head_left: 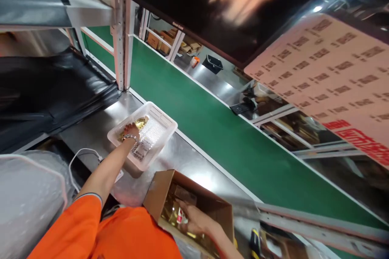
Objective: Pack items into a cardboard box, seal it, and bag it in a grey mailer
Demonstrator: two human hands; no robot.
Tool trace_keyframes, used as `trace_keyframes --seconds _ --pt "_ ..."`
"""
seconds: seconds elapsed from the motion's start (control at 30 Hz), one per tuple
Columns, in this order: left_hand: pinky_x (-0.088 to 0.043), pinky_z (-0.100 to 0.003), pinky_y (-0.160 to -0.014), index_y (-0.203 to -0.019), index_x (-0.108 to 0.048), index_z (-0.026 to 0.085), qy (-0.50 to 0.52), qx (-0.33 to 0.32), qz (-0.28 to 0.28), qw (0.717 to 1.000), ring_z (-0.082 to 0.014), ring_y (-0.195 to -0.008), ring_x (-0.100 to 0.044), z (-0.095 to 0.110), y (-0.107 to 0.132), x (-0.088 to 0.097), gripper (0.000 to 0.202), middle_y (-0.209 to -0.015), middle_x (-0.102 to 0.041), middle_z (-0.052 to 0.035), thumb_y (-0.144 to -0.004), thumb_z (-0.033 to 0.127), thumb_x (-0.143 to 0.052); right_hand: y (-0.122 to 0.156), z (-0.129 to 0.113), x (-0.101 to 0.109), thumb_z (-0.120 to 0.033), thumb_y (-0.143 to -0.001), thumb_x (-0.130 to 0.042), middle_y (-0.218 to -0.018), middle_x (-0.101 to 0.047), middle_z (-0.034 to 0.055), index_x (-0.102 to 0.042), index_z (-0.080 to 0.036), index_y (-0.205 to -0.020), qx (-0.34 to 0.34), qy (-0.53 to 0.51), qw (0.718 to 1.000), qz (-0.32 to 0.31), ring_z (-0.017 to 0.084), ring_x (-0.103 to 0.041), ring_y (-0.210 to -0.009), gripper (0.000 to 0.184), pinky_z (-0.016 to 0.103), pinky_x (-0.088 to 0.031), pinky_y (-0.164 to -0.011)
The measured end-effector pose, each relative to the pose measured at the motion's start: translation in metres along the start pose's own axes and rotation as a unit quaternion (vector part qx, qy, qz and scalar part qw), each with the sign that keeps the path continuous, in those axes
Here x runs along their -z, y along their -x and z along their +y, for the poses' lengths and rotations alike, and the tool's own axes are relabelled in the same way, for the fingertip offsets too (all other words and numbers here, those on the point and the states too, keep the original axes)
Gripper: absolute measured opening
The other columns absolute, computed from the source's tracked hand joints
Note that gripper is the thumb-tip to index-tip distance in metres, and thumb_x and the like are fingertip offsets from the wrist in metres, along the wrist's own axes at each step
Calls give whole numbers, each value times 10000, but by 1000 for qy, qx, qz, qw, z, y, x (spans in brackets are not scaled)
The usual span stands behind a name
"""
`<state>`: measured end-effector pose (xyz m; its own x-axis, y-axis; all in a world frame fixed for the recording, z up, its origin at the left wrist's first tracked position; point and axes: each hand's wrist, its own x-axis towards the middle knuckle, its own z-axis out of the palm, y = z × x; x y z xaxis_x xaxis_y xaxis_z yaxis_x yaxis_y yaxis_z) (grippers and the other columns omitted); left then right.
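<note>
Steel workbench (pixel 188 158) runs beside a green conveyor belt (pixel 231 137), and you lean over it in orange sleeves. Your left hand (pixel 131 130) reaches into the white perforated basket (pixel 161 118), fingers curled down onto a gold packet (pixel 140 122); a labelled packet (pixel 142 148) lies just beside your wrist. Your right hand (pixel 194 218) is inside the open cardboard box (pixel 158 194), fingers closed around a small red-and-white item (pixel 181 216) among shiny gold packs.

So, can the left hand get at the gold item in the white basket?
Probably yes: the left hand is already inside the open-topped white basket, at the gold item, with nothing covering it.
</note>
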<state>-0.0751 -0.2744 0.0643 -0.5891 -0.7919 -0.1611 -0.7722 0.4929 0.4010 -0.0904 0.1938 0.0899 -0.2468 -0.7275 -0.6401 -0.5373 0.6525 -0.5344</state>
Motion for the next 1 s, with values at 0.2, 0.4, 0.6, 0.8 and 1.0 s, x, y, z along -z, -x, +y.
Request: trace_keyframes --seconds 0.2,0.4,0.6,0.8,1.0 --pt "-483 -605 -1229 -1465 -653 131 -23 -5 -8 1000 -477 -1533 -565 5 -14 -1 528 -1430 -738 -231 -941 70 -677 22 -2 12 -487 -924 -737 -1702 -644 232 -634 -168 -1675 -29 -48 998 21 431 -642 -1558 822 537 -480 -1342" --pt "-575 -479 -1064 -1267 -686 42 16 39 -56 998 -403 -1311 -721 6 0 2 443 -1331 -798 -262 -928 290 -828 38 7 16 -432 -950 -701 -1722 -617 224 -645 -159 -1666 -82 -47 993 64 421 -599 -1611 768 556 -446 -1377" --pt "-578 -317 -865 -1191 -723 118 142 -2 -92 986 -276 -1080 -816 33 42 16 358 -1209 -861 -155 -964 367 -845 85 5 44 -634 -981 -724 -1695 -659 207 -661 -179 -1641 -44 -155 973 166 412 -633 -1577 804 606 -472 -1361" --pt "-644 -339 -1031 -1391 -709 201 320 -162 -58 932 -244 -1205 -799 97 137 53 628 -1400 -828 -92 -827 295 -967 96 -33 65 -762 -963 -759 -1729 -617 226 -527 -249 -1687 69 -273 903 323 368 -626 -1589 918 613 -474 -1364" --pt "-617 -542 -1191 -1513 -691 257 396 -515 -65 757 -365 -1246 -780 153 258 55 978 -1410 -814 -125 -664 625 -1010 96 -48 47 -860 -744 -878 -1494 -758 268 -550 -208 -1599 92 -281 824 483 515 -720 -1402 1124 701 -624 -1162"
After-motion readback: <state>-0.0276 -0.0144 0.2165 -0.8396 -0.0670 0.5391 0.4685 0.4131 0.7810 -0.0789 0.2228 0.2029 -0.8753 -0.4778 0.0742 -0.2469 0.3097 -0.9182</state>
